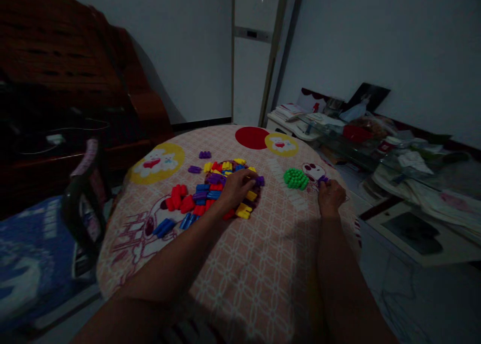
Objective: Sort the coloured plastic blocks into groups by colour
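My left hand (237, 188) reaches over the right side of a pile of toy building blocks. Its fingers are closed at a purple block (260, 181) that sticks out past the fingertips. Out to the right, my right hand (331, 196) pinches another purple block (323, 181) between thumb and fingers. A cluster of green blocks (295, 179) sits between the hands, just left of the right one. The pile mixes red blocks (188, 204), blue blocks (214, 195) and yellow blocks (244, 211).
A patterned cloth covers the round table (240, 269). Two purple blocks (205, 154) lie beyond the pile. At left stand a chair (84, 204) and a wooden bench (67, 73). A cluttered glass-topped cabinet (356, 143) runs along the right; a tall white unit (251, 68) stands behind.
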Demonstrator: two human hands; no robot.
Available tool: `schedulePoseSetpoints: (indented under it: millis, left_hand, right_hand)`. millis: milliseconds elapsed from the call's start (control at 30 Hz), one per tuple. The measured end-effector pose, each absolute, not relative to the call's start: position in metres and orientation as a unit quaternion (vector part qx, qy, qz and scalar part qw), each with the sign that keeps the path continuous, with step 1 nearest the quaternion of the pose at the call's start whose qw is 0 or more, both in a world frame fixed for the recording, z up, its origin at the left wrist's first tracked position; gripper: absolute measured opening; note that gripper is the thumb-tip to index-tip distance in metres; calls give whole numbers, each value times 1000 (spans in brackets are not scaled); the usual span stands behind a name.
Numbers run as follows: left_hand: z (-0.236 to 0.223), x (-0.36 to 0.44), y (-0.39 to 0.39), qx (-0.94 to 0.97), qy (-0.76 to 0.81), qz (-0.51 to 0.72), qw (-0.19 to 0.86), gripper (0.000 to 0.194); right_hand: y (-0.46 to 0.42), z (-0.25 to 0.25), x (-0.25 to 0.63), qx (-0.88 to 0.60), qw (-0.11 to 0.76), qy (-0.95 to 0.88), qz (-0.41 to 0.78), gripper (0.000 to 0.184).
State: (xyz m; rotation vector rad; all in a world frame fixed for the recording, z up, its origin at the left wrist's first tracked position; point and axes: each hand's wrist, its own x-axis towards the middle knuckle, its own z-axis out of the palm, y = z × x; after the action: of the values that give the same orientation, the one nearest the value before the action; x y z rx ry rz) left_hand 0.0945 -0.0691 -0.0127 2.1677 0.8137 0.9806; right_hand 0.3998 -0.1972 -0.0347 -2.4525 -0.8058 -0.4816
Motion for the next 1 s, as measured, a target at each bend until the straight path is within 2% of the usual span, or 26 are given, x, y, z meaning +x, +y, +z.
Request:
schedulePoseSetpoints:
  millis: [133,300,433,633,800,1000]
  left_hand:
    - [-11,77,-49,794,364,402,275,24]
    - [-12,65,-33,768,414,420,247,28]
    - [-9,78,-36,798,390,404,219,29]
    - [-19,99,-42,882,317,281,207,31]
    - [-26,105,-50,915,316,189,165,29]
    - [-26,107,-51,912,344,169,147,24]
  right_hand:
    - [-197,-37,401,-905,256,-291,-176,22]
    - [-198,-37,401,-889,306,-277,-196,22]
    - [-196,-35,393,-861,343,-307,-217,24]
    - [-190,-37,380,-813,395,-373,-209,27]
    - [-182,-39,361,-760,424,-452,-197,31]
    - [-174,-40,335,-703,419,-539,-197,36]
